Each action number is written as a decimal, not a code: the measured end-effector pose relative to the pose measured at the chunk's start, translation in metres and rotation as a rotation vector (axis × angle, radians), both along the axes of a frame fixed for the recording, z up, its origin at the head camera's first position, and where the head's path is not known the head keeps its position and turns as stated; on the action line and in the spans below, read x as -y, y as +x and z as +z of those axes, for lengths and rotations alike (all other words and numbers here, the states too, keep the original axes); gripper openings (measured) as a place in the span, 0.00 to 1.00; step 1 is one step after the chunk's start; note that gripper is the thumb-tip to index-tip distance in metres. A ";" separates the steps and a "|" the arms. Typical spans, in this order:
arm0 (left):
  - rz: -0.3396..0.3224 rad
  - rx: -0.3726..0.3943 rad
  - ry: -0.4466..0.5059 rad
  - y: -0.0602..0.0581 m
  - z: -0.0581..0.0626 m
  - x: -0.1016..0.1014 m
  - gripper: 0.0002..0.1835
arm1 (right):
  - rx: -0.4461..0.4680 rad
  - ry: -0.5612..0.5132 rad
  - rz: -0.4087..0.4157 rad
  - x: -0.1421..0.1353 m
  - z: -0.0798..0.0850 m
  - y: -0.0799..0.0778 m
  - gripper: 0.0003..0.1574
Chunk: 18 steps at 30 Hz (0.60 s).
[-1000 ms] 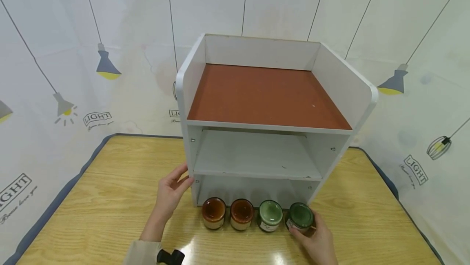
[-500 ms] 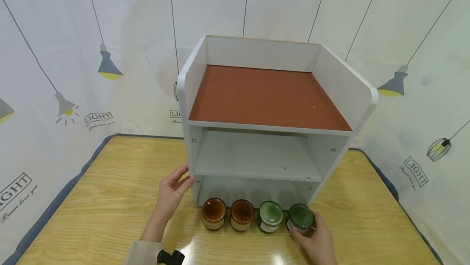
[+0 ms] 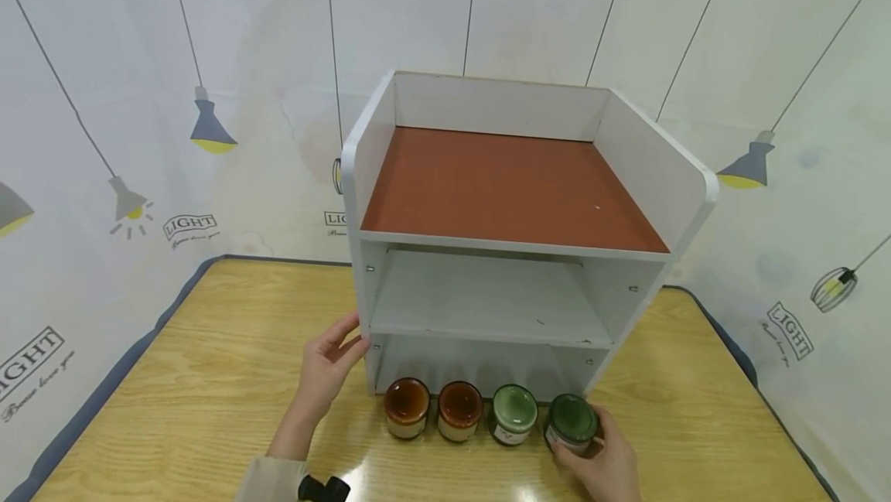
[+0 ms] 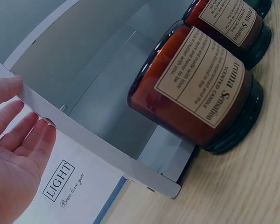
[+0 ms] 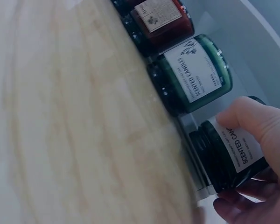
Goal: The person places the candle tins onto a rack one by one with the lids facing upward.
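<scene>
Four-fingered contact aside, my left hand (image 3: 327, 363) touches the front edge and outer side of the left panel of a white shelf unit (image 3: 487, 338), its fingers fairly straight in the left wrist view. My right hand (image 3: 605, 462) holds a dark green scented candle jar (image 3: 573, 417) at the row's right end, thumb across its label in the right wrist view. Left of it stands a lighter green candle jar (image 3: 514, 408). Beyond that are two amber candle jars, the inner one (image 3: 459, 409) and the outer one (image 4: 191, 84). All have dark ends facing down.
The unit has a reddish-brown top (image 3: 508, 185) with raised white sides and two compartments below. It stands on a wood-grain table (image 3: 230, 347), close behind the jars. A white backdrop (image 3: 278, 22) printed with lamps surrounds the table.
The dark green candle jar and my right hand have shifted slightly right and toward me. My left hand stays at the panel. The head view has tilted a little.
</scene>
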<state>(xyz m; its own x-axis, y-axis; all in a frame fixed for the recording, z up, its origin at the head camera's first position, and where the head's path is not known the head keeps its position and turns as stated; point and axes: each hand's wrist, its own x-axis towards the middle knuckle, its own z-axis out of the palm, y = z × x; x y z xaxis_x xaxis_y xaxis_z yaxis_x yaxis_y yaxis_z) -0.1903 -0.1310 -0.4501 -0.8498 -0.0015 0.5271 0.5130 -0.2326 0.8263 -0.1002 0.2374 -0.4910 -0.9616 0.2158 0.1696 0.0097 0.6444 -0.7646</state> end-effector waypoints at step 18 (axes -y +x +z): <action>-0.010 -0.034 -0.029 0.000 -0.001 0.001 0.23 | -0.147 -0.051 0.043 0.001 0.047 0.011 0.43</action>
<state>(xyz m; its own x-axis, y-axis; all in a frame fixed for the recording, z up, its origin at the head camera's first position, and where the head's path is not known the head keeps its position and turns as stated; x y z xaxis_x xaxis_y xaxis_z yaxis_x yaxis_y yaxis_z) -0.1899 -0.1321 -0.4507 -0.8316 0.0225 0.5550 0.5383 -0.2136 0.8152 -0.0889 0.2362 -0.4443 -0.9356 0.1872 0.2994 -0.1316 0.6018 -0.7877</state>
